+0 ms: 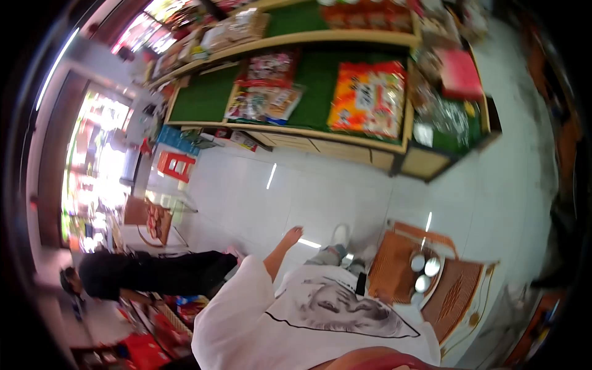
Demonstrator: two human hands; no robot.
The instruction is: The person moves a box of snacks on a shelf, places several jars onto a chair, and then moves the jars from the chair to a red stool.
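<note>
My left hand [293, 235] hangs over the pale tiled floor [246, 197] at the end of my bent arm, small in view, its fingers loose and nothing showing in them. On my right, a black wristband [361, 283] marks the wrist, and my right hand [383, 294] is a blurred patch beside a brown woven chair [385, 259]. Its fingers do not show clearly. Several round white-topped containers [431, 267] stand on that chair, close to the right hand. My white printed T-shirt [296, 302] fills the lower middle, with a shoe [340, 234] past it.
Ahead stands a green-lined display shelf [314, 105] with an orange-red food packet [367, 98] and other bagged goods. A pink box [459, 74] sits at its right end. Leftward are a red stool [176, 166], a basket [157, 222] and a person in black [160, 271].
</note>
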